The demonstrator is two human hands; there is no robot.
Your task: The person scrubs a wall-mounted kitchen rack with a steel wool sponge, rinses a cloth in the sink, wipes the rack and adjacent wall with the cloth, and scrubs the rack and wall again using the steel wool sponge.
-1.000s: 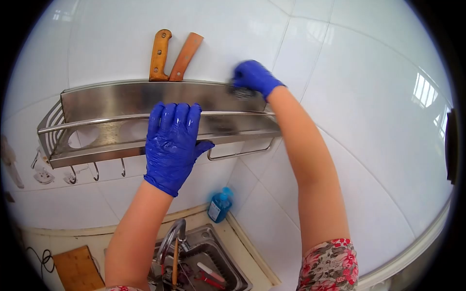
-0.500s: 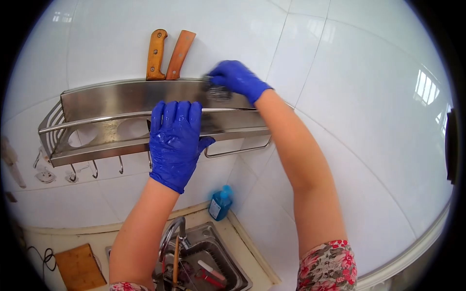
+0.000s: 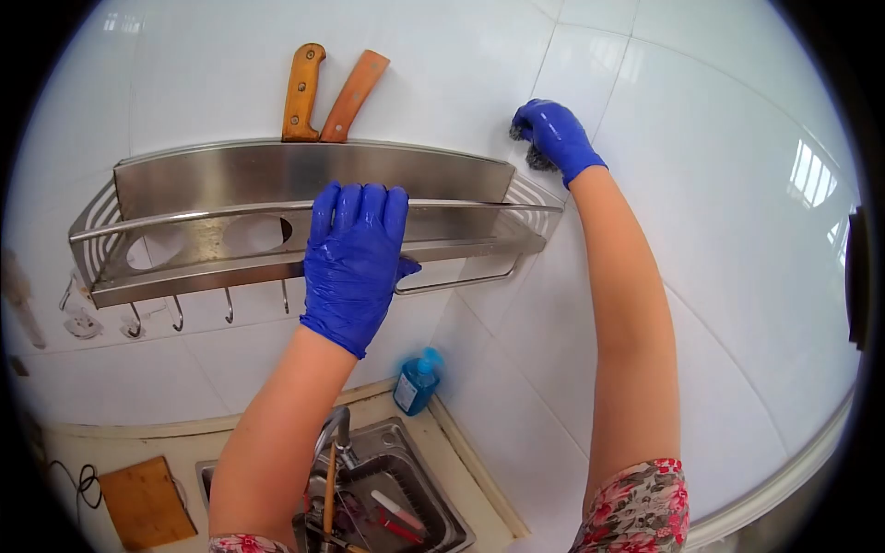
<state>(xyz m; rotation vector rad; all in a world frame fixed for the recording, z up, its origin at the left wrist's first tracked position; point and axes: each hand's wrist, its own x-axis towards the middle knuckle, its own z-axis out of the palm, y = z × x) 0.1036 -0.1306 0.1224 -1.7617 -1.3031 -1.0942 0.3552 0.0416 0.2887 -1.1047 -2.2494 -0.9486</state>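
A stainless steel wall rack [image 3: 212, 180] spans the middle of the view. My left hand [image 3: 352, 267], in a wet blue glove, is closed with its fingers hooked over the rack's front rail, covering part of the shelf behind. Beyond the rack's upper right corner, my right hand [image 3: 560, 140], also gloved in blue, grips a dark steel wool scrubber [image 3: 542, 160] beside the white tiled wall. Whether the scrubber touches the tiles I cannot tell. Two knives stand in the back of the rack, one with a yellowish wooden handle [image 3: 302, 92] and one with a reddish wooden handle [image 3: 354, 98].
Several hooks [image 3: 229, 309] hang under the rack. Below are a steel sink [image 3: 452, 516] with utensils in it, a faucet [image 3: 339, 429], a blue soap bottle [image 3: 417, 385] in the corner and a wooden cutting board [image 3: 147, 502] on the counter.
My right hand has moved right with the steel wool scrubber, from the rack's back panel to past its right end. My left hand stays on the rail, slightly further right in view.
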